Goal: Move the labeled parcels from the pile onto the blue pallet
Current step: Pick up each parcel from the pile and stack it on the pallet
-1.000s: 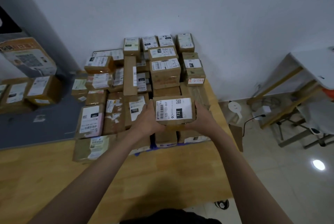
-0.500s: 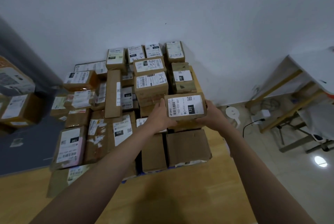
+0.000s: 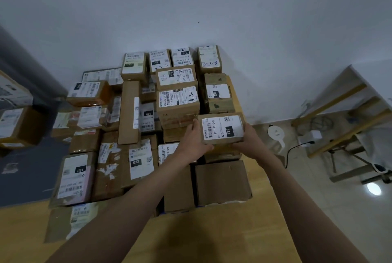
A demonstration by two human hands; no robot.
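We hold one labeled parcel (image 3: 222,128) between both hands, its white label up and marked 122. Our left hand (image 3: 192,142) curls round its left edge, thumb under the near corner and fingers up the side; our right hand (image 3: 247,140) grips the right edge the same way, so each grip is closed on the cardboard and neither is spread.

The parcel sits raised at the right side of the stacked parcels (image 3: 148,127), with its underside just over a brown box (image 3: 222,153) directly below the grip (we cannot tell whether the two touch). Just left of our left hand stands a taller box (image 3: 177,103) with handwriting on its label, and behind the held parcel is a box (image 3: 219,97) labeled 220. Nearer to us than the grip lies a plain carton (image 3: 222,182) with no label showing, and beside it another plain one (image 3: 179,188).

A thin strip of the blue pallet (image 3: 201,206) shows under the near edge of those cartons; the rest is covered by the boxes loaded on it. Farther left of the grip we see boxes labeled 032 (image 3: 140,162) and 15H (image 3: 74,178).

All of this rests on the wooden worktop (image 3: 201,235), which runs under our forearms. To the right of our right hand, on the tiled floor, are a white round object (image 3: 275,133) and a black cable (image 3: 293,150).
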